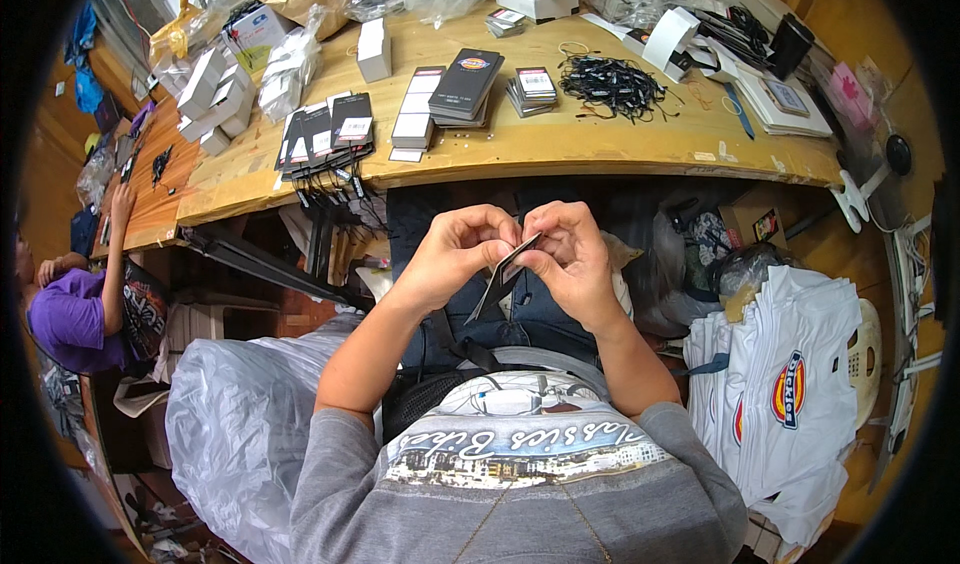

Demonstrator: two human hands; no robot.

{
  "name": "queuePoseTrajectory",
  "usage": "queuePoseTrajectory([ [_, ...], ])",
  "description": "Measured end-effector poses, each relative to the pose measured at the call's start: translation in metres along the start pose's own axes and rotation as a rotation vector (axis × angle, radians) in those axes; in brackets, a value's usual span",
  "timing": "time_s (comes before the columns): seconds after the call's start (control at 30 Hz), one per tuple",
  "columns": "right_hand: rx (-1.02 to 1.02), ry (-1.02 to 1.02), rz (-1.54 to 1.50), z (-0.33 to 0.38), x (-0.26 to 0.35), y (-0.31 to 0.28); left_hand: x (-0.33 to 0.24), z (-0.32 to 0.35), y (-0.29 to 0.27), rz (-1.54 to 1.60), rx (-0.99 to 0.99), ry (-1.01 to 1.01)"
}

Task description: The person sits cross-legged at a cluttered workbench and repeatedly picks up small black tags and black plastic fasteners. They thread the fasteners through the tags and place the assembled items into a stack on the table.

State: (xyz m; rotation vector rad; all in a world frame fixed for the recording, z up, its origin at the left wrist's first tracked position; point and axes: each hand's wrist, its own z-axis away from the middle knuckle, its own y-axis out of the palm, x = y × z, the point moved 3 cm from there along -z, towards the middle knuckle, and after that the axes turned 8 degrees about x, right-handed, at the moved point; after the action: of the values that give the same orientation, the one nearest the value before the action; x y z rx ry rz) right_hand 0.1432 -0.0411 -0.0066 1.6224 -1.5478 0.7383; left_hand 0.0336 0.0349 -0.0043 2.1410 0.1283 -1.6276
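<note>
Over my lap, just in front of the table edge, my left hand (452,256) pinches a few thin, dark hang tags (488,296) seen nearly edge-on. My right hand (572,264) is closed at the upper end of the same tags, thumb and fingertips pressed together. Whether a string runs between the fingertips is too small to make out. Beyond my hands on the table are a tall stack of black tags (466,84), a stack of white tags (417,114), a smaller stack of label cards (532,88) and a tangled pile of black tag strings (614,84).
Strung black tags (325,136) lie at the table's front edge, strings hanging over. White boxes (374,52) and plastic bags stand behind. Folded white T-shirts (780,384) are piled at my right, a large plastic bag (235,434) at my left. Another person in purple (70,309) sits far left.
</note>
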Motion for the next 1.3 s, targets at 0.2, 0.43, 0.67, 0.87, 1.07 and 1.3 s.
queuePoseTrajectory([
  [0.2, 0.094, 0.178, 0.097, 0.005, -0.011, -0.003, -0.025, 0.004, 0.0, -0.175, -0.196, 0.271],
  [0.43, 0.059, 0.281, 0.266, 0.004, -0.002, -0.015, -0.033, 0.01, -0.008, -0.03, -0.256, 0.402],
  [0.67, -0.055, 0.322, 0.084, 0.001, 0.002, -0.034, -0.027, 0.01, -0.011, -0.147, -0.421, 0.39],
  [0.87, -0.058, 0.324, -0.008, -0.001, 0.011, -0.033, -0.016, 0.0, 0.003, -0.183, -0.296, 0.213],
  [1.07, -0.148, 0.225, 0.101, -0.002, 0.02, -0.026, -0.011, -0.006, 0.013, -0.345, -0.216, 0.157],
  [1.3, -0.164, 0.16, 0.184, -0.001, 0.022, -0.02, -0.014, -0.004, 0.018, -0.285, -0.306, 0.101],
])
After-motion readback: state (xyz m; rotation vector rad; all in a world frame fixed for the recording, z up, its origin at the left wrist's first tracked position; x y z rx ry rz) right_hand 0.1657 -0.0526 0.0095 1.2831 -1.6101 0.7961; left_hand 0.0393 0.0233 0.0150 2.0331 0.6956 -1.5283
